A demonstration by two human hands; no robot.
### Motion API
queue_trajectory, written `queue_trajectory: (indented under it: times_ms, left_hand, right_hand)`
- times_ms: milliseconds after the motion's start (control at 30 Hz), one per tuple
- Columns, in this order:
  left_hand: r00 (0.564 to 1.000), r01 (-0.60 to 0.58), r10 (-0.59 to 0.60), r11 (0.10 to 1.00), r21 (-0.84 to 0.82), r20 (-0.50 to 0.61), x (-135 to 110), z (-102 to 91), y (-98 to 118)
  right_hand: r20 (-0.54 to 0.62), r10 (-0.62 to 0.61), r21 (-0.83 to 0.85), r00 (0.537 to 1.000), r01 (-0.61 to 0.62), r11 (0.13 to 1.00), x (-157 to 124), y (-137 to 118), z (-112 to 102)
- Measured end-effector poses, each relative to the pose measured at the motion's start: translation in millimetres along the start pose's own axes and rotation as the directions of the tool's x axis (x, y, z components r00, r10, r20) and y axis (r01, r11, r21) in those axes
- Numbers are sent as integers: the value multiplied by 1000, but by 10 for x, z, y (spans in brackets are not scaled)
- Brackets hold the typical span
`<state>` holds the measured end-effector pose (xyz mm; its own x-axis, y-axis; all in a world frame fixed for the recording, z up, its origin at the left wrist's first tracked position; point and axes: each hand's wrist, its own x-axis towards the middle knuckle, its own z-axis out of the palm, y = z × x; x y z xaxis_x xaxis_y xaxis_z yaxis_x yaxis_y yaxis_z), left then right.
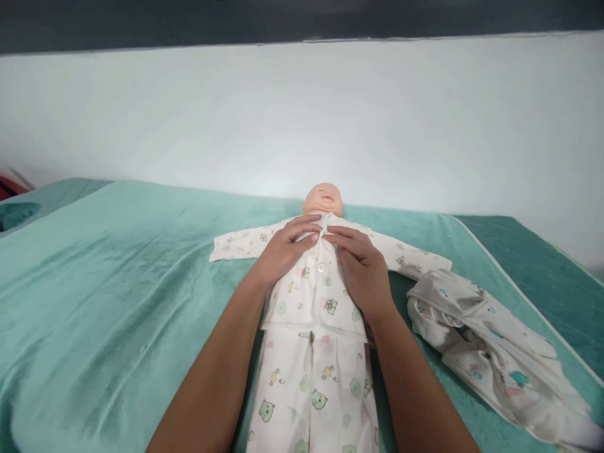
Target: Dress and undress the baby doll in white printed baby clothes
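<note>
A baby doll [323, 199] lies on its back, its head toward the wall. It wears a white long-sleeved baby shirt [302, 302] printed with small animals, and matching baby trousers [321, 396]. Over the upper chest, my left hand [290, 246] pinches the shirt's front edge between thumb and fingers. My right hand [361, 267] grips the opposite front edge close to it, its thumb tucked mostly out of sight. The cloth is drawn up slightly between my fingertips. Lower down the front, a round button [321, 267] shows.
A crumpled white printed baby garment [491, 352] lies to the right, near the end of the doll's sleeve. Beneath everything spreads a green plush blanket [117, 283]. A white wall [302, 119] rises behind the bed. Something red [10, 187] sits at the far left edge.
</note>
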<state>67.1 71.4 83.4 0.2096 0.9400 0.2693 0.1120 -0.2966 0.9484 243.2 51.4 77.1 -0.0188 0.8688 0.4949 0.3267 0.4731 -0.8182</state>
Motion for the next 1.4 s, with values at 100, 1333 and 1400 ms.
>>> queue_trajectory:
  times_ms: [100, 1333, 1400]
  left_hand:
    - [1000, -5, 5, 1000, -10, 11, 9, -8, -14]
    - [990, -119, 134, 965, 232, -52, -27, 95, 66]
    - [990, -121, 134, 967, 224, -46, -29, 90, 67]
  right_hand:
    - [31, -3, -3, 1000, 3, 1000, 1, -12, -6]
    - [14, 53, -114, 998, -51, 992, 24, -56, 45]
    - [-9, 48, -82, 999, -49, 995, 22, -59, 44]
